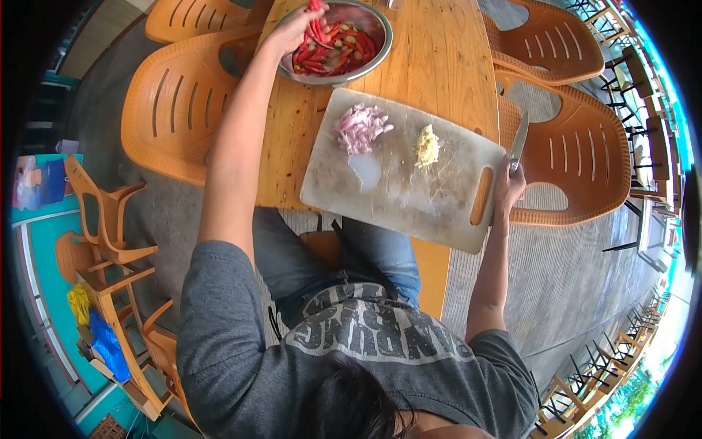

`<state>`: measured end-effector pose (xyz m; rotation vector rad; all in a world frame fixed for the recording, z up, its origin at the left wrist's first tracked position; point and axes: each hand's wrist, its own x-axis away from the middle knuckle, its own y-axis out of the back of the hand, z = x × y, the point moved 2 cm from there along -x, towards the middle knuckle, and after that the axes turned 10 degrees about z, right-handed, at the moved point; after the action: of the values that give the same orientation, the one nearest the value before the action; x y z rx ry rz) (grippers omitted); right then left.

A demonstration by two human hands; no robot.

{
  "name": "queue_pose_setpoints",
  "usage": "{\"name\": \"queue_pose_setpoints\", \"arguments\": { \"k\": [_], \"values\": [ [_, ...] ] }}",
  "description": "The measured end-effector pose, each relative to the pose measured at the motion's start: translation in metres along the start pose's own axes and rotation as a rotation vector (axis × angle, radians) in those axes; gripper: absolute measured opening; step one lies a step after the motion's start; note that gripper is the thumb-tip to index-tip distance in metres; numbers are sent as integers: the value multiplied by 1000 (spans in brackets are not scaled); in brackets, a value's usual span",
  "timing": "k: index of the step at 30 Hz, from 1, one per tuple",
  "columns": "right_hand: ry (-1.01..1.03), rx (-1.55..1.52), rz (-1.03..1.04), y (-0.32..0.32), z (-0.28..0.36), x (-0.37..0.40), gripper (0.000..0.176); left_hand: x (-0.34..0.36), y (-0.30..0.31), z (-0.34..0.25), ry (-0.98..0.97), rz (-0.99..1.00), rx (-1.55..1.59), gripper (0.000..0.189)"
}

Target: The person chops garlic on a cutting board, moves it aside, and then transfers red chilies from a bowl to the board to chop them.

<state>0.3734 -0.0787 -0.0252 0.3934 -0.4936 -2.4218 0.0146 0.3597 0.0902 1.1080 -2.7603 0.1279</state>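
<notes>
- Left hand (pixel 294 31): holds red chillies (pixel 316 22) over the metal bowl (pixel 386 45).
- Right hand (pixel 510 187): grips the knife (pixel 520 139), blade pointing away from the body.
- Board (pixel 409 201): overhangs the table (pixel 439 58); bears chopped onion (pixel 360 129), left, and a pale minced heap (pixel 427 146), right.

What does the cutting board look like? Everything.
The cutting board is pale grey, plastic-looking, with rounded corners and an oblong handle slot. Its scored, stained face has a shiny patch. It lies flat and askew on the wooden table, its near right corner jutting past the edge. It holds chopped purple onion and a pale minced heap; the right hand, gripping a knife, is at its edge.
</notes>
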Motion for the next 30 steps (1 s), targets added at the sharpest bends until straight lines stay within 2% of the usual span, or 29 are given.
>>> {"name": "queue_pose_setpoints", "arguments": {
  "k": [1, 2, 4, 5, 8, 9, 12, 13, 14, 16, 18, 20, 21, 22, 25, 27, 30],
  "values": [
    [-19, 17, 2, 0, -2, 0, 40, -18, 28, 21, -118, 15, 203, 32],
    [-39, 60, 2, 1, -2, 0, 39, -32, 51, 34, -166, -66, 402, 31],
    [-71, 147, 0, 2, 1, -1, 38, -21, 45, 22, -168, -25, 359, 26],
    [-41, 180, -7, 2, 2, -1, 34, -7, 22, 10, 44, 85, 504, 14],
    [56, 183, -241, -2, 15, 5, 31, -29, 64, 32, -53, -47, 478, 22],
    [48, 202, -264, 2, 16, 7, 28, -24, 70, 31, -119, -27, 489, 25],
    [136, -6, -249, 12, 26, 7, 29, -3, 74, 28, -75, -127, 455, 25],
    [76, -93, -195, 17, 35, 5, 30, 11, 55, 20, -11, -182, 241, 27],
    [-134, -460, -94, 20, 62, 13, 33, 16, 47, 20, 23, -156, 111, 25],
    [-55, -796, -26, 30, 122, 22, 29, 15, 35, 20, 89, -91, -146, 22],
    [74, -1154, 162, 48, 183, 35, 26, 6, 25, 18, 86, -57, -320, 21],
    [336, -1404, 501, 78, 233, 50, 16, 2, 5, 12, 105, -85, -599, 26],
    [381, -1559, 698, 89, 258, 59, 12, -20, 20, 28, 177, -106, -738, 31],
    [431, -1705, 899, 101, 280, 64, 10, -28, 8, 28, 210, -179, -923, 36],
    [554, -1713, 1418, 124, 330, 67, 10, -37, 2, 27, 333, -276, -1268, 49],
    [667, -1661, 1383, 127, 340, 83, 20, -43, 4, 34, 367, -317, -1300, 51],
    [732, -1658, 1258, 127, 334, 94, 17, -49, 5, 44, 404, -276, -1394, 51]
  ]
}}
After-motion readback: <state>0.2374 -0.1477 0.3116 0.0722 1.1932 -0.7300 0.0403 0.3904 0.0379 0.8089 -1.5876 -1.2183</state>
